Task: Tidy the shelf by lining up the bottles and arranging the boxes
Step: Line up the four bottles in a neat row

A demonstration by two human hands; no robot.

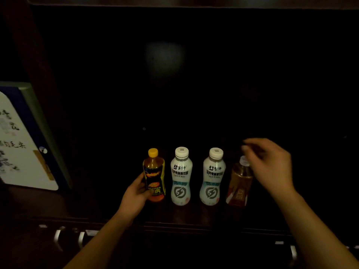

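- Your right hand (272, 164), fingers loosely spread and holding nothing, hovers at about 2 o'clock of the upright amber bottle (239, 183), the row's right end, on the shelf (116, 206).
- Your left hand (136, 195) wraps the yellow-capped bottle (154, 175) at the row's left end.

A dark wooden shelf (194, 216) carries four upright bottles in a row: yellow-capped energy drink (154, 175), two white electrolyte drinks (181, 176) (213, 176), probably an amber tea (239, 183).

Yellow-capped orange bottle (154, 174); two white bottles (181, 176) (lightning emblems); amber bottle (240, 183).
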